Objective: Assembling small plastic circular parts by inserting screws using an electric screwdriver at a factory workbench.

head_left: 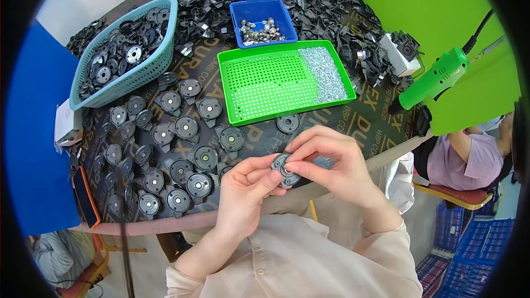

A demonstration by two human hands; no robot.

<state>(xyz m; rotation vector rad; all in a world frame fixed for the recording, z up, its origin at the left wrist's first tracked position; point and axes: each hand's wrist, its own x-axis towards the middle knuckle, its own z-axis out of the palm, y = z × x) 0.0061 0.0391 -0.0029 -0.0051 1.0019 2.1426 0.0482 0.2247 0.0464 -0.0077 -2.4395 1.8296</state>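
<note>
Just beyond the table's near edge, I hold a dark round disc part (pixel 283 173) with a pale ring at its middle, tilted toward me. My left hand (pixel 247 189) is closed on its left and lower rim. From the right, the thumb and forefinger of my right hand (pixel 338 161) pinch its upper right side, the thumb tip near the centre. Whether a small piece sits under that thumb is hidden. Another dark disc (pixel 288 123) lies on the table behind my right fingers. To my left stand several black round assemblies (pixel 186 127) with tabs and shiny centres.
A green perforated tray (pixel 265 80) holds many small silvery screws (pixel 327 74). Behind it, a blue box (pixel 236 16) contains metal pieces. A teal basket (pixel 122 85) of black discs stands left. Black parts heap at the back. A green power screwdriver (pixel 436 80) hangs right; a phone (pixel 85 197) lies left.
</note>
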